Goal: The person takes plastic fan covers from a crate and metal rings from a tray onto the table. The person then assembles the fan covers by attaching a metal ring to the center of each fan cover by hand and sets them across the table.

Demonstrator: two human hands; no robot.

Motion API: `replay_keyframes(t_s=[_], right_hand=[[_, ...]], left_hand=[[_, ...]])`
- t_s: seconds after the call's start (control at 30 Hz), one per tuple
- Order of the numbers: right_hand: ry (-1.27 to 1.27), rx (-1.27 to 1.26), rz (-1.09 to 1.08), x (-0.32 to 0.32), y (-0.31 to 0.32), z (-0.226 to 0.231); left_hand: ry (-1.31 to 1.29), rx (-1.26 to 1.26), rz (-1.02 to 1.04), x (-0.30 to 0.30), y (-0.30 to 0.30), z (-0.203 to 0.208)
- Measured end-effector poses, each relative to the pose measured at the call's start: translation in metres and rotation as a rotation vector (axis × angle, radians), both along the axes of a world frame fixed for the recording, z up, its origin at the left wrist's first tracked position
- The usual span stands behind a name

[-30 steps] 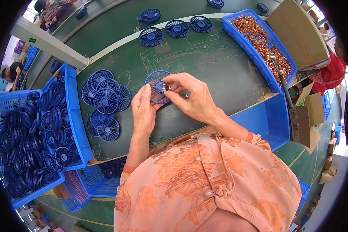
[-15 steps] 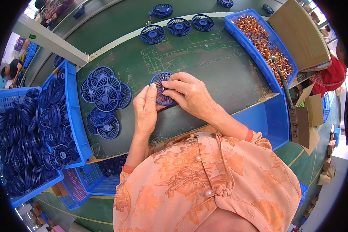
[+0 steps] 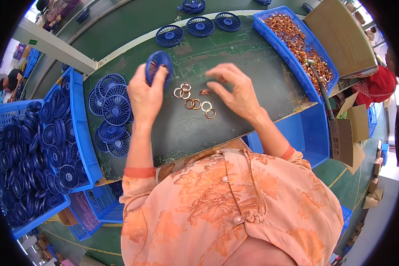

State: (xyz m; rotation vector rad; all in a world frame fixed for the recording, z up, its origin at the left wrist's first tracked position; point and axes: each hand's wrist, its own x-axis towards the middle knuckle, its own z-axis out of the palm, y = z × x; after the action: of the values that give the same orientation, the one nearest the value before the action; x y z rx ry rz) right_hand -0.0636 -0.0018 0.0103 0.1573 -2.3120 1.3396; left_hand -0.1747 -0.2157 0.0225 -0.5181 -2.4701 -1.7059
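My left hand [image 3: 142, 98] is closed around the edge of a round blue fan grille [image 3: 154, 62], raised and tilted above the bench. Its thumb lies near the grille's centre. To the right, my right hand [image 3: 237, 91] holds nothing, its thumb and fingers apart. Several loose copper-coloured rings [image 3: 193, 104] lie on the green bench between my hands. Closest to my right fingertips is a small copper piece [image 3: 204, 92]. Beside my left forearm, more blue fan grilles [image 3: 116, 110] are piled on the bench, partly hidden by my arm.
Three blue grilles [image 3: 200, 26] stand in a row along the bench's far edge. A blue tray [image 3: 260, 27] of copper rings sits at the far right, a cardboard box [image 3: 341, 40] beside it. Blue crates [image 3: 82, 88] full of grilles are at left. A metal post [image 3: 62, 51] rises far left.
My left hand has carried the grille up and left, away from my right hand. My right hand has let go of it and moved right. The copper rings between my hands now show.
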Motion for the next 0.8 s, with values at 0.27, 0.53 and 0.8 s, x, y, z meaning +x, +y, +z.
replay_keyframes(t_s=[0.27,0.53,0.8], right_hand=[[-0.109,0.13,-0.026,0.009,-0.004,-0.041],[-0.139,-0.043,-0.016,0.013,-0.006,-0.039],[-0.209,-0.353,-0.007,0.016,0.007,-0.052]], left_hand=[[0.376,-0.638,0.273,-0.074,0.012,-0.033],[0.384,-0.801,0.241,-0.119,0.01,-0.068],[0.28,-1.045,0.13,-0.047,-0.035,0.013]])
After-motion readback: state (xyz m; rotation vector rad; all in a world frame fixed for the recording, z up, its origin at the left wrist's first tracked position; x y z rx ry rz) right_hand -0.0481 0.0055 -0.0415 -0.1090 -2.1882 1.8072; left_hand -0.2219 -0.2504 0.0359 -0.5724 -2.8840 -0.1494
